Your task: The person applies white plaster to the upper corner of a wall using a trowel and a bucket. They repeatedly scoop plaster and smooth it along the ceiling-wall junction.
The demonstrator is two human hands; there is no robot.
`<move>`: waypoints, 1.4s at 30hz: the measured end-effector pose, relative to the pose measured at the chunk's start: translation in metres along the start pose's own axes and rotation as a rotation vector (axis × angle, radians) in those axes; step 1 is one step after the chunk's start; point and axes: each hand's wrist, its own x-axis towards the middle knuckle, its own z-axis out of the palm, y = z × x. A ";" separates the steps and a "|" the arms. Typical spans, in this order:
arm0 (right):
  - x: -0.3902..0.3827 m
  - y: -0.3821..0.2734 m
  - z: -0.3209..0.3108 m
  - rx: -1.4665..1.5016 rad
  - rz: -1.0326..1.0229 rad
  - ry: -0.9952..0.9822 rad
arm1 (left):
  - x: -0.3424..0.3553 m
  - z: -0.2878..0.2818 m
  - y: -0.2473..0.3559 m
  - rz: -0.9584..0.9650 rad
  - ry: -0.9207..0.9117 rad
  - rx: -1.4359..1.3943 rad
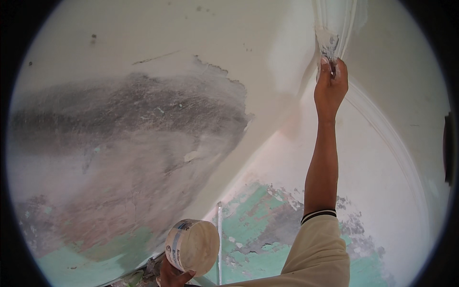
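Note:
My right hand is raised on an outstretched arm, its fingers closed around a putty knife. The knife's blade is smeared with pale paste and lies against or close to a white moulding running along the wall. Low in the view, my left hand grips a round plastic tub from beneath and the side. The tub is tilted, with a printed band around its side and a round beige end facing me. Whether that end is open cannot be made out.
A large grey and brown patch of bare wall with a ragged paint edge spreads at the left. Green peeling paint shows lower down, beside a thin upright strip. A dark object stands at the right rim.

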 end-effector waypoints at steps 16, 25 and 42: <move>-0.025 0.017 -0.016 -0.166 0.189 -0.009 | 0.000 0.003 0.002 0.053 0.039 0.112; -0.018 0.005 -0.039 -0.403 -0.451 0.225 | 0.001 -0.004 0.005 -0.021 -0.013 0.067; -0.146 -0.006 -0.102 0.001 0.200 -0.176 | -0.009 0.006 -0.003 0.015 -0.084 0.019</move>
